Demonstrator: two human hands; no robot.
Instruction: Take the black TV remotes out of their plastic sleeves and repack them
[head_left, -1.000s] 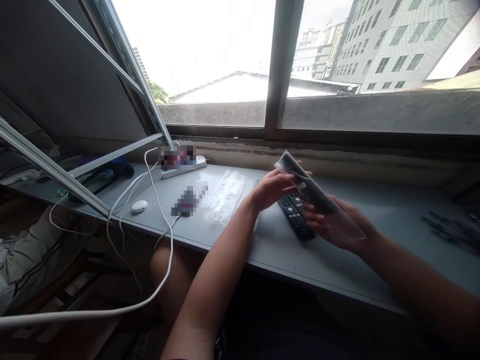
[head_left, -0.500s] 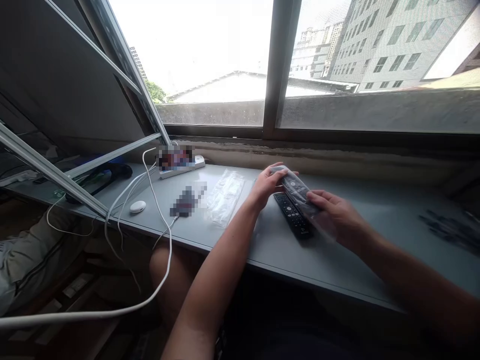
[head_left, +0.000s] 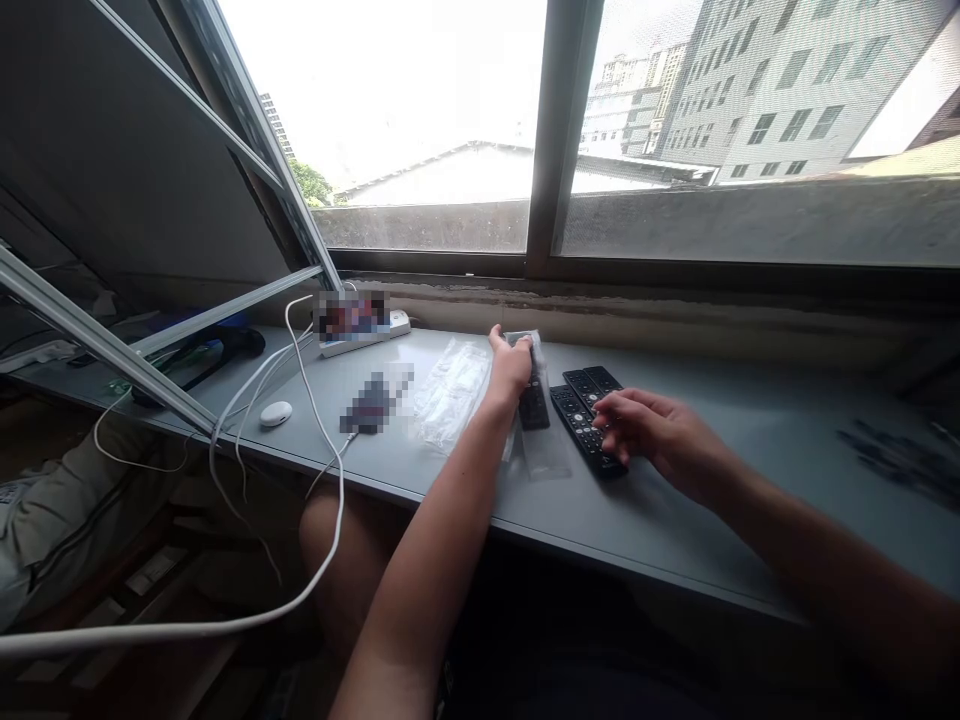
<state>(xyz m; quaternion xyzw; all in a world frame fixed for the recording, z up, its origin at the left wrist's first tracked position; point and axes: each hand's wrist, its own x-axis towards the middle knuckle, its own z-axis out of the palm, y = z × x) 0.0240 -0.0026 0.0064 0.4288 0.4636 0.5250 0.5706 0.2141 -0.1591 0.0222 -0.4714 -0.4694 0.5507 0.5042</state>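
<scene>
My left hand (head_left: pixel 513 368) is closed on the upper end of a black remote control in a clear plastic sleeve (head_left: pixel 546 458); the sleeve's lower end hangs out flat past the remote. To its right, two bare black remote controls (head_left: pixel 581 425) lie side by side on the table, buttons up. Over the right-hand one hovers my right hand (head_left: pixel 645 428), fingers curled and apart from each other; I see nothing in them. A pile of clear plastic sleeves (head_left: pixel 450 395) lies left of my left hand, partly behind my forearm.
A white power strip (head_left: pixel 367 337) stands by the wall. White cables loop over the left table edge near a round white device (head_left: pixel 275 414) and a blurred-out item (head_left: pixel 371 403). Metal frame bars (head_left: pixel 232 310) cross the left side. Dark items lie at the far right.
My left hand has moved left with the sleeved remote, bringing it down beside the pile of sleeves. My right hand has let go of the sleeve, and a second bare remote now shows.
</scene>
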